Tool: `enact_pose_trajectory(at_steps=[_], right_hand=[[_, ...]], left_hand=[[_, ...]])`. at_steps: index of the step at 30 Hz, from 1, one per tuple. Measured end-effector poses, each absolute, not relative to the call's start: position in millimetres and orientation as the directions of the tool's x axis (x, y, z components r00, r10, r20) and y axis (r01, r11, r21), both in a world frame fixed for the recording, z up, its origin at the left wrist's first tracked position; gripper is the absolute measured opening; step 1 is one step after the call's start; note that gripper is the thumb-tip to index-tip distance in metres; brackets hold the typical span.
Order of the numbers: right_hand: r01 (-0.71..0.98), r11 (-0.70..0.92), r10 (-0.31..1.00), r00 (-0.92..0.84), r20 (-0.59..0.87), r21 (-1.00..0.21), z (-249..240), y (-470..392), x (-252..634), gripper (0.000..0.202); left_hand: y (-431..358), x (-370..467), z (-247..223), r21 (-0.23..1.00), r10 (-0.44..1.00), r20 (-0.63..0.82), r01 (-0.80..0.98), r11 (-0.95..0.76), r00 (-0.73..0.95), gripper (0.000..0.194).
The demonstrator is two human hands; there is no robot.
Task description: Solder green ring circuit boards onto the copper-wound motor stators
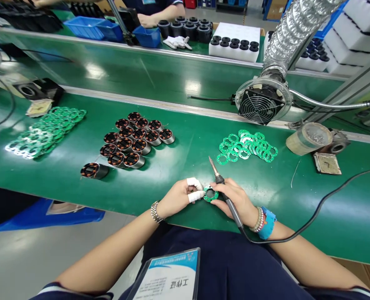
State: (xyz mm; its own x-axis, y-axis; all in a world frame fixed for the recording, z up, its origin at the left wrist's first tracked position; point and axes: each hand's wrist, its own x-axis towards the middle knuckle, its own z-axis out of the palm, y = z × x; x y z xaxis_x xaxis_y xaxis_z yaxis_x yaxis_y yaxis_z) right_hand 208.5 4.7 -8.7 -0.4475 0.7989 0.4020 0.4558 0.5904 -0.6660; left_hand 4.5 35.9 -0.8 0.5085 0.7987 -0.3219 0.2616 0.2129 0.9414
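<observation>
In front of my body my left hand [180, 196], with white wraps on its thumb and index finger, pinches the left edge of a green ring-shaped circuit board [211, 196]. Whether a motor part sits beneath the board is hidden. My right hand [239, 200] holds a soldering iron [230, 204], its tip pointing up and away from the board. Fingertips of that same hand also touch the board's right side. To the left stand several copper-wound motor stators [124, 144] in metal cylinders, one stator [94, 170] apart from the group.
Ring boards lie in a pile [250, 145] ahead right and in stacks [44, 131] at far left. A fan with a duct [259, 102] overhangs the bench's back edge. A cup [309, 138] and soldering iron stand [337, 143] are at right; the iron's cord [316, 212] crosses there. A co-worker's hand [147, 20] shows beyond.
</observation>
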Motion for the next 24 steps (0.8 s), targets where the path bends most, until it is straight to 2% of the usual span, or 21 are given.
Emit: enact_pose_trajectory(at_steps=[3, 7, 11, 14, 17, 19, 21, 22, 24], right_hand=[[0.459, 0.587, 0.801, -0.451, 0.395, -0.667, -9.8, 3.8, 208.0, 0.03], [0.45, 0.566, 0.813, -0.445, 0.376, -0.691, -9.6, 5.3, 208.0, 0.03], [0.409, 0.513, 0.822, -0.486, 0.295, -0.754, -2.0, 11.0, 214.5, 0.033], [0.416, 0.457, 0.846, -0.478, 0.239, -0.786, 5.9, 11.7, 221.0, 0.037], [0.477, 0.493, 0.849, -0.446, 0.282, -0.728, 9.1, 5.7, 221.1, 0.039], [0.531, 0.543, 0.831, -0.45, 0.327, -0.65, 7.8, 0.1, 216.7, 0.037], [0.573, 0.567, 0.821, -0.452, 0.349, -0.591, 5.1, -4.2, 211.3, 0.032], [0.587, 0.562, 0.825, -0.446, 0.348, -0.583, 3.7, -5.3, 209.0, 0.029], [0.591, 0.542, 0.838, -0.431, 0.335, -0.598, 1.6, -5.6, 206.8, 0.027]], left_hand=[[31.2, 14.2, 2.6, 0.876, 0.769, -0.475, 0.15, 0.458, 0.429, 0.016], [26.5, 15.3, 3.5, 0.87, 0.788, -0.459, 0.027, 0.493, 0.41, 0.028], [25.5, 7.5, 1.8, 0.92, 0.814, -0.392, 0.171, 0.353, 0.429, 0.027], [21.1, 4.7, 0.1, 0.927, 0.879, -0.256, 0.361, 0.105, 0.402, 0.02], [15.0, 5.2, -0.1, 0.83, 0.908, -0.073, 0.53, -0.173, 0.412, 0.017], [13.2, 7.0, 0.4, 0.755, 0.9, 0.003, 0.589, -0.288, 0.436, 0.017], [14.2, 9.7, 0.9, 0.741, 0.897, 0.005, 0.601, -0.3, 0.442, 0.018], [15.7, 11.2, 1.2, 0.769, 0.896, -0.044, 0.588, -0.252, 0.442, 0.019], [19.7, 13.9, 1.8, 0.86, 0.862, -0.243, 0.511, -0.022, 0.445, 0.023]])
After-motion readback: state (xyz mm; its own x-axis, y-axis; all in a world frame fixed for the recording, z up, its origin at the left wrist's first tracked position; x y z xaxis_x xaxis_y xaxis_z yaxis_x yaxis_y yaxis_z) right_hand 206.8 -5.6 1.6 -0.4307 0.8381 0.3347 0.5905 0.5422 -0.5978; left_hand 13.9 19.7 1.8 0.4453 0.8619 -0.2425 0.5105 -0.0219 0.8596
